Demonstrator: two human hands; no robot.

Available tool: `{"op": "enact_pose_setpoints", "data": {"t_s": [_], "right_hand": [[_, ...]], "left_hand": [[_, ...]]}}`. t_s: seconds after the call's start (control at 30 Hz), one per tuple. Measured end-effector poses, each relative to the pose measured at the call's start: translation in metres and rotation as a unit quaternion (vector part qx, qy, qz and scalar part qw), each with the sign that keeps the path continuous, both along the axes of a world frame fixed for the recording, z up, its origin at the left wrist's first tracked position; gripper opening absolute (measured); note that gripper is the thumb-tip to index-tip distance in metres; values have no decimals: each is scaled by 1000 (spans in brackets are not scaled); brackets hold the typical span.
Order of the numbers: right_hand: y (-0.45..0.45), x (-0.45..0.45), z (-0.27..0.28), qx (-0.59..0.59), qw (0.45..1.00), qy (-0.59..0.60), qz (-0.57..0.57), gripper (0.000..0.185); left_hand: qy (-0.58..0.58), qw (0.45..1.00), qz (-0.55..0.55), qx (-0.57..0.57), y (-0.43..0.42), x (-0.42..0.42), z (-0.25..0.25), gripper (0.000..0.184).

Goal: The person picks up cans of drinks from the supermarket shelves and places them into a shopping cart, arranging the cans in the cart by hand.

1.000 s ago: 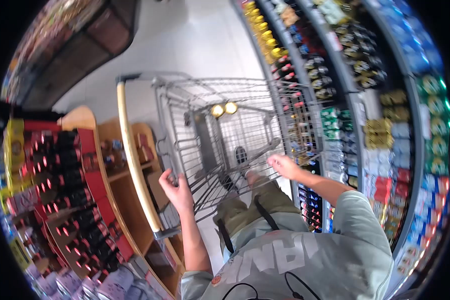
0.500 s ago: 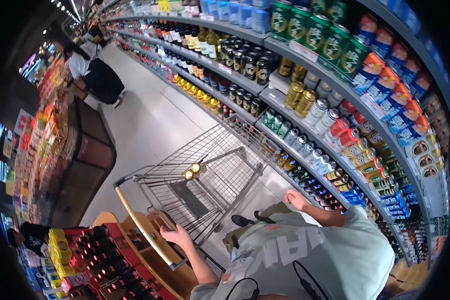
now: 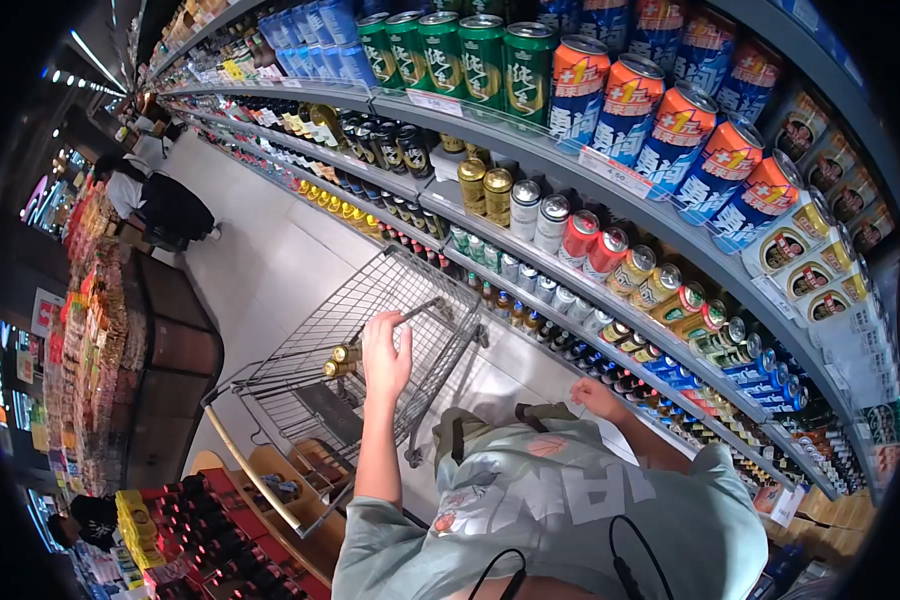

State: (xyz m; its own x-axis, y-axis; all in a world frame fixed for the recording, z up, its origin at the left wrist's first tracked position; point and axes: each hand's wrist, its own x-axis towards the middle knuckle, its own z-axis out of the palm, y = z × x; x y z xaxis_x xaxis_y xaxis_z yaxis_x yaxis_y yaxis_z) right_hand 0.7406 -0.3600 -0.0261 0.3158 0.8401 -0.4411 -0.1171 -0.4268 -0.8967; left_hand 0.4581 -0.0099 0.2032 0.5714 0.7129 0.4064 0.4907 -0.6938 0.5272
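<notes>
My left hand (image 3: 387,355) is raised over the near part of a wire shopping cart (image 3: 320,315), its thumb apart from the fingers and nothing in it. Just left of that hand, two gold cans (image 3: 342,361) lie inside the cart. The cart's pale handle bar (image 3: 255,472) is behind my left hand, untouched. My right hand (image 3: 597,398) hangs low beside the shelving, fingers loosely bent and holding nothing that I can see. Close above it are the lower rows of cans and bottles.
Shelves of drinks curve along the right, with green cans (image 3: 482,60) and orange-and-blue cans (image 3: 625,105) on the upper level. A display stand (image 3: 175,345) of packaged goods stands left. Farther up the aisle is a person in dark clothing (image 3: 175,205). Dark bottles (image 3: 210,520) fill a red display at lower left.
My left hand has risen from near the cart handle to over the basket. The view has turned toward the shelves, and my right hand stays low.
</notes>
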Motion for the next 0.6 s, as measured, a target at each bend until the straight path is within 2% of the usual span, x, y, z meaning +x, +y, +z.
{"op": "enact_pose_setpoints", "data": {"t_s": [0.03, 0.1, 0.17, 0.23, 0.3, 0.37, 0.4, 0.43, 0.5, 0.53, 0.6], "right_hand": [[-10, 5, -2, -10, 1000, -8, 5, 10], [-30, 14, -11, -28, 999, -20, -1, 11], [-50, 24, -28, -36, 998, -2, -42, 14], [-64, 30, -29, -68, 997, -21, -35, 18], [-77, 32, -29, -156, 980, 3, -126, 21], [-95, 34, -57, -168, 972, 23, -163, 22], [-105, 34, -72, -179, 963, 41, -197, 24], [-112, 33, -80, -179, 961, 42, -207, 24], [-120, 26, -84, -226, 930, 103, -270, 24], [-122, 18, -83, -247, 924, 74, -281, 26], [-121, 8, -86, -263, 908, 98, -312, 26]], "left_hand": [[0, 1000, 1, -2, 5, 17, 7, 20], [63, 993, -57, -84, 17, 47, 20, 19], [18, 993, -83, -82, 31, 81, 29, 29], [-22, 980, -109, -163, 46, 117, 44, 37], [-18, 983, -159, -86, 78, 151, 37, 42], [10, 981, -191, 36, 112, 187, 32, 43], [69, 974, -206, 58, 119, 203, 47, 45], [54, 960, -246, 126, 140, 221, 37, 51], [109, 930, -315, 154, 164, 250, 43, 56], [157, 919, -321, 166, 176, 263, 39, 63], [202, 894, -358, 179, 198, 286, 26, 74]]}}
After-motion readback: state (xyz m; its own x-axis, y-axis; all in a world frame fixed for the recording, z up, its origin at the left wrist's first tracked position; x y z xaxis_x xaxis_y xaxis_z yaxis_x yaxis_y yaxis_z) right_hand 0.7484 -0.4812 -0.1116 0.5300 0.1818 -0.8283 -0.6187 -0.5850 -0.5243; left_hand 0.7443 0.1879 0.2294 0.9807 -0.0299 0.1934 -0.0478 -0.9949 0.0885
